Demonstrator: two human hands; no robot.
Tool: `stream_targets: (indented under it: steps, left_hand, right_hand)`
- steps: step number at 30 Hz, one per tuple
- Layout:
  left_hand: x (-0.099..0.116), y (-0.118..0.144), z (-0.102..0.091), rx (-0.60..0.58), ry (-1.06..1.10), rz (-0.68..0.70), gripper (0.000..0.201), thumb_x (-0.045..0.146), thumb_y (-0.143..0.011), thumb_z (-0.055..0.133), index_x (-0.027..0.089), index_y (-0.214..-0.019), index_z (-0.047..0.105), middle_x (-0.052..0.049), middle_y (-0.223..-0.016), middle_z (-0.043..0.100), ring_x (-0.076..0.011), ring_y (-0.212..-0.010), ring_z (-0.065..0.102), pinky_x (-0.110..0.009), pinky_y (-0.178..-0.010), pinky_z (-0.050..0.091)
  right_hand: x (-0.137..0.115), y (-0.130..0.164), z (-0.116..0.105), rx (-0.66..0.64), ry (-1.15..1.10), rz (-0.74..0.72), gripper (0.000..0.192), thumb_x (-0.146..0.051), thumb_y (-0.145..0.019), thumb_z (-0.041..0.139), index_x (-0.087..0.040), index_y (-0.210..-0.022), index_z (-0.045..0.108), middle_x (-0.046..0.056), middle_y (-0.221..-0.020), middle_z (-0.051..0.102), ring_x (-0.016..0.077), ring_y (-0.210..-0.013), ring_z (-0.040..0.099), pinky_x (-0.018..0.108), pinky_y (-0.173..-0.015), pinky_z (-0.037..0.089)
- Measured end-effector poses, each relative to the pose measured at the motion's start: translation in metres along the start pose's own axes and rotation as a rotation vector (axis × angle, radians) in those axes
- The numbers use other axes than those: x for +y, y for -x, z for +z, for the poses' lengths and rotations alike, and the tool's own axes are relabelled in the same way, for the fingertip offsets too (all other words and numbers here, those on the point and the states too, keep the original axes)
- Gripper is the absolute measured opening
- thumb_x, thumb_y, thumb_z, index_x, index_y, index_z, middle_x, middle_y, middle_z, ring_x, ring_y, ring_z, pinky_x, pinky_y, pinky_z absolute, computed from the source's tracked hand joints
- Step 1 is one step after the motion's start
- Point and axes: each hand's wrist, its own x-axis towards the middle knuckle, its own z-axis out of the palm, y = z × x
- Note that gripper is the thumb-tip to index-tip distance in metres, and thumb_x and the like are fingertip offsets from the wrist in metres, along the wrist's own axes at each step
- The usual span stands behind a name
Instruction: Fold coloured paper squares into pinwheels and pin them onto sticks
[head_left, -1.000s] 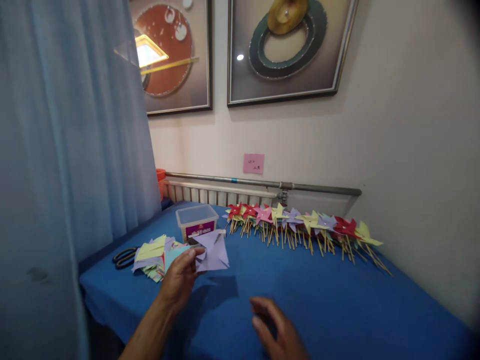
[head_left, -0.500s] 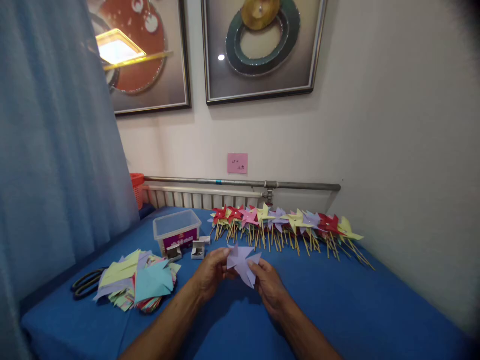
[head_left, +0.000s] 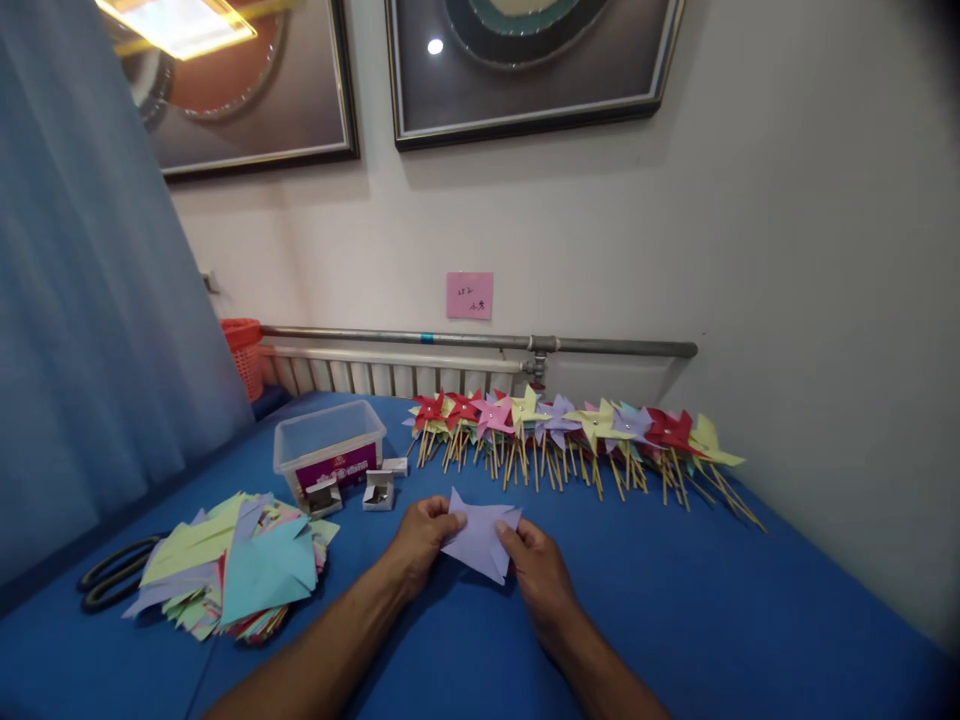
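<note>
A purple sheet of slit paper [head_left: 480, 542] is held between my two hands above the blue cloth. My left hand [head_left: 426, 538] pinches its left edge, thumb on top. My right hand [head_left: 538, 562] grips the right edge with the thumb on top and the fingers beneath. The undersides of the fingers are hidden by the paper. Beyond the hands lies a long row of finished paper pinwheels [head_left: 556, 420] on thin wooden sticks, in red, pink, yellow and purple. To the left of my left hand is a heap of cut coloured paper [head_left: 270, 570], a blue sheet on top.
Black-handled scissors [head_left: 112, 575] lie partly under the paper heap. A clear plastic box [head_left: 330, 440] with a purple label stands behind small open cartons [head_left: 378, 492] holding small metal pieces. A red basket [head_left: 244, 360], a blue curtain [head_left: 97, 300] and a wall pipe [head_left: 622, 346] border the blue-covered table.
The purple paper now lies flatter between my hands, its slit flaps less spread. My thumbs have shifted onto its top face. The camera view has moved closer and tilted down.
</note>
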Motion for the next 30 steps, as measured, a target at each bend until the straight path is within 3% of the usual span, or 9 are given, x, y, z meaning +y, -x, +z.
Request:
stream_targets:
  steps: [6, 12, 19, 30]
  left_hand:
    - [0.003, 0.006, 0.005, -0.108, 0.027, -0.035, 0.043, 0.031, -0.047, 0.093, 0.010, -0.078, 0.071, -0.006, -0.068, 0.072, -0.0164, -0.058, 0.063, -0.028, -0.062, 0.047]
    - [0.003, 0.005, 0.003, -0.043, -0.003, 0.023, 0.035, 0.028, -0.047, 0.089, 0.014, -0.070, 0.066, 0.000, -0.058, 0.066, -0.0122, -0.049, 0.055, -0.024, -0.053, 0.040]
    - [0.008, 0.008, 0.005, -0.032, -0.045, 0.036, 0.034, 0.027, -0.048, 0.088, 0.014, -0.069, 0.066, 0.002, -0.056, 0.063, -0.0098, -0.048, 0.051, -0.023, -0.052, 0.037]
    - [0.002, 0.008, 0.004, -0.051, -0.058, -0.018, 0.042, 0.034, -0.048, 0.093, 0.013, -0.073, 0.066, -0.003, -0.063, 0.068, -0.0138, -0.052, 0.058, -0.026, -0.056, 0.044]
  right_hand:
    - [-0.001, -0.001, 0.000, -0.042, -0.062, -0.002, 0.042, -0.054, -0.065, 0.087, -0.020, -0.087, 0.075, 0.004, -0.079, 0.078, 0.0240, -0.073, 0.069, 0.033, -0.069, 0.051]
    - [-0.008, 0.004, 0.002, -0.057, -0.148, 0.019, 0.043, -0.050, -0.063, 0.092, -0.020, -0.086, 0.071, 0.004, -0.079, 0.078, 0.0219, -0.070, 0.069, 0.033, -0.070, 0.051]
    - [-0.024, 0.014, 0.008, -0.216, -0.238, 0.072, 0.040, -0.047, -0.071, 0.089, -0.021, -0.098, 0.074, 0.005, -0.091, 0.080, 0.0252, -0.085, 0.073, 0.037, -0.080, 0.054]
    - [-0.003, 0.004, 0.002, -0.059, -0.030, 0.038, 0.049, -0.053, -0.062, 0.091, -0.017, -0.093, 0.075, 0.005, -0.077, 0.077, 0.0218, -0.068, 0.068, 0.032, -0.066, 0.052]
